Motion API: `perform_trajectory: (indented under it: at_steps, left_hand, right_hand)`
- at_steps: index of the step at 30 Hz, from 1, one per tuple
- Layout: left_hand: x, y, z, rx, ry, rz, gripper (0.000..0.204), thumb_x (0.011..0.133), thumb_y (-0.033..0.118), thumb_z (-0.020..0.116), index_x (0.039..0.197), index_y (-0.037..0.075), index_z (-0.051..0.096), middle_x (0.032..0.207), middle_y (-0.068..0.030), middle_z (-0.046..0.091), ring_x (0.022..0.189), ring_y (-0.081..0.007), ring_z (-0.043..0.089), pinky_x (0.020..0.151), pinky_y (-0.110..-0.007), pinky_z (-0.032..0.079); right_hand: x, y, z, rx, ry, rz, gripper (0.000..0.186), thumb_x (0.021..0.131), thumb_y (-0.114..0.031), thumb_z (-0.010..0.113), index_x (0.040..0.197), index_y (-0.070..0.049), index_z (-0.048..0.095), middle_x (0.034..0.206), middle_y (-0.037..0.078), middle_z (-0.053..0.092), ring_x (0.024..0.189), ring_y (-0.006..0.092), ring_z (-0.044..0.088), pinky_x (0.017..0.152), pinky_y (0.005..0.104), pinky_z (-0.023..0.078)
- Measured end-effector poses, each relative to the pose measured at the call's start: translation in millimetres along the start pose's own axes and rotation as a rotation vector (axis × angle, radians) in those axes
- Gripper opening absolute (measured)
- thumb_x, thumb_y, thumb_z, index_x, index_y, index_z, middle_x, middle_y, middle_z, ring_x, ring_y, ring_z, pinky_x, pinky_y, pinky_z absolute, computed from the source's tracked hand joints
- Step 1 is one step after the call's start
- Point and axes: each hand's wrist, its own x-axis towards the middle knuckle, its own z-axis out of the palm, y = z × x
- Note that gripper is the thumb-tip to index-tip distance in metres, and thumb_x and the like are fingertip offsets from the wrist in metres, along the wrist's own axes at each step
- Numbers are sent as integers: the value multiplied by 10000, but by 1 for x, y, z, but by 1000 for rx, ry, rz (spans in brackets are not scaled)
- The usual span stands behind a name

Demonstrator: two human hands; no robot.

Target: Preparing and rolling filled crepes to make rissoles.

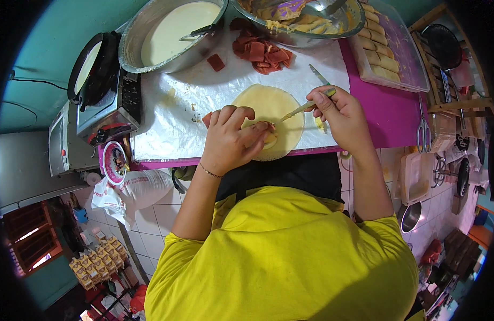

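A round, pale yellow crepe point(257, 99) lies flat on the white plastic sheet in front of me. My left hand point(231, 131) is over its near left part with bent fingers. Its fingertips press together at a small reddish and pale filling point(270, 139) on the crepe; what they pinch is partly hidden. A red slice point(207, 119) sticks out beside that hand. In my right hand point(338, 109) is a thin spreader point(300, 111), its smeared tip low over the crepe's right side. Near those fingers shows a metal blade point(318, 74), its other end hidden.
Red slices point(260, 53) are heaped beyond the crepe. Behind stand a batter pot point(132, 51) and a bowl of orange filling point(311, 27). Rolled crepes fill a plastic box point(415, 85) at right; scissors point(423, 134) hang nearby. At left, a pan point(76, 75) sits on a stove point(105, 109).
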Motion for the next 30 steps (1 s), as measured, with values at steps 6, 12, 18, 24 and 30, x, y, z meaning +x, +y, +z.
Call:
perform_trajectory:
  at_steps: [6,12,18,24,30]
  left_hand:
    - [-3,4,-2,-34,-42,-53,213,807,284,731,1005,238,794,1071,-32,592,992,-265,539,845,-407,389]
    - [-6,7,-2,-49,-70,-98,256,810,342,725,1009,193,784,1081,-66,581,1019,-288,520,908,-423,379]
    - [-8,12,-1,-201,-89,-201,293,808,335,728,994,114,769,1055,-88,573,1020,-303,512,952,-425,382]
    - [-12,23,2,-243,-116,-314,295,812,328,727,970,82,767,1038,-98,573,1013,-308,512,957,-419,387]
    - [-19,24,2,-228,-22,-321,313,803,325,748,1033,112,747,1033,-89,560,1031,-293,509,944,-413,377]
  right_hand:
    - [-1,-1,0,2,9,0,269,1045,-259,623,1086,1,683,883,27,706,781,87,574,739,243,483]
    - [-2,-3,2,5,7,-18,267,1044,-250,624,1080,7,685,894,31,704,787,90,587,748,248,495]
    - [-6,-9,4,-37,-2,-67,275,1046,-241,620,1092,21,691,905,42,698,794,98,605,747,257,508]
    - [-9,-6,6,-46,32,-170,248,1039,-217,631,1108,12,695,926,40,701,814,102,621,757,255,508]
    - [-6,-25,-8,75,241,-331,227,1057,-201,602,1115,-2,694,976,48,717,840,108,639,763,251,512]
